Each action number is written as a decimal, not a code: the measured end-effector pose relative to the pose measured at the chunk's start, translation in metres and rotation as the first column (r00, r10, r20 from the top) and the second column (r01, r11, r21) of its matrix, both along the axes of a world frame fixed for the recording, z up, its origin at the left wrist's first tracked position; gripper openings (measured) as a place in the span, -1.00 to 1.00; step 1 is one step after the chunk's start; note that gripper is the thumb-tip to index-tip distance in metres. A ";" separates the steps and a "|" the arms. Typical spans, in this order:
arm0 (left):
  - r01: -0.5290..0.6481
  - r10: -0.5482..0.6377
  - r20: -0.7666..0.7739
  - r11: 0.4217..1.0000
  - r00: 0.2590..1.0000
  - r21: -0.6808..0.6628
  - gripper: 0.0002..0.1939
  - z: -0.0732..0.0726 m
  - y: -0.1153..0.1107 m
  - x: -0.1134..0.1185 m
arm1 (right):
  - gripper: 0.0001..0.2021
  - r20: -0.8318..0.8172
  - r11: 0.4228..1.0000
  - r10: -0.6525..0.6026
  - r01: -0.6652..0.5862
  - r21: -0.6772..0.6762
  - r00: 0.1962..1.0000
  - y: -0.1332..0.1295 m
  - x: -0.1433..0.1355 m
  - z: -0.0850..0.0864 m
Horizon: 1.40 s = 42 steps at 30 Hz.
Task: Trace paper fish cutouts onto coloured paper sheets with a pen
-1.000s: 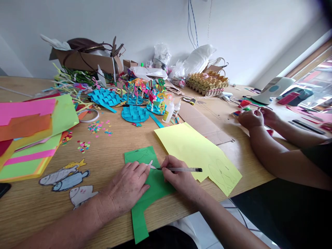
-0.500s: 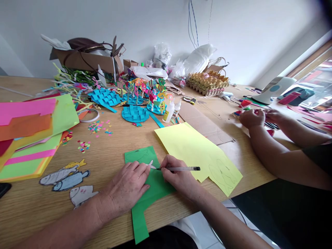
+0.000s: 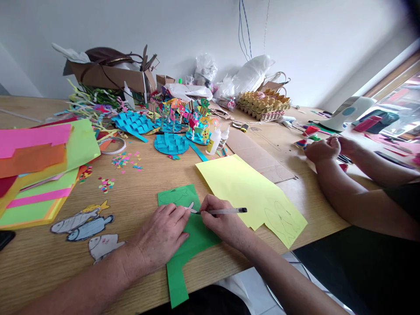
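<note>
My right hand is closed round a pen, its tip at the edge of a small white fish cutout. Only the cutout's tail shows; the rest is hidden under my left hand. That hand lies flat over the cutout and a piece of green paper, fingers stretched out. A pencilled fish outline is on the green paper's far end. To the left lie several paper fish, among them a blue one and a white one. Beside my right hand is a yellow sheet with fish outlines.
Stacked coloured paper lies at left, near a tape roll and confetti. Behind are blue woven paper discs, glue bottles and egg cartons. At right, another person's hands work over small items.
My right hand and the pen have shifted slightly to the left along the fish cutout. My left hand stays put. The other person's hands have moved a little.
</note>
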<state>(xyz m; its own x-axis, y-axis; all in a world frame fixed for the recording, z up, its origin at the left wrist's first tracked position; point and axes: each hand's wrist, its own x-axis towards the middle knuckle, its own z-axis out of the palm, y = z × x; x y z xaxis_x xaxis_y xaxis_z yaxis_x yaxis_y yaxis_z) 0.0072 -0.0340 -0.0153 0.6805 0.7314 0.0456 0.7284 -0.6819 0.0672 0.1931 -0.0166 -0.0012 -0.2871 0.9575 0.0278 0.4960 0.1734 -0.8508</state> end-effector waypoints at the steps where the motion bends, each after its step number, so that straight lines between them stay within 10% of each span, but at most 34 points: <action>1: 0.004 -0.004 0.006 1.000 1.000 0.000 -0.60 0.000 0.000 0.000 | -0.87 0.002 1.000 0.003 -0.003 0.003 1.000 0.001 0.000 0.000; 42: 0.038 -0.041 0.140 0.999 0.989 0.027 -0.66 -0.007 0.001 -0.008 | -0.87 0.019 0.997 0.061 -0.061 0.040 0.998 0.007 -0.009 -0.001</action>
<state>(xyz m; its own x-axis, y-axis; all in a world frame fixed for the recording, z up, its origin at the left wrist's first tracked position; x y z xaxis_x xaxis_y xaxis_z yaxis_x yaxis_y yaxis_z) -0.0005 -0.0328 -0.0220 0.6942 0.7016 0.1608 0.6854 -0.7126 0.1501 0.1843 -0.0099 -0.0021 -0.3457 0.9364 0.0601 0.4988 0.2377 -0.8335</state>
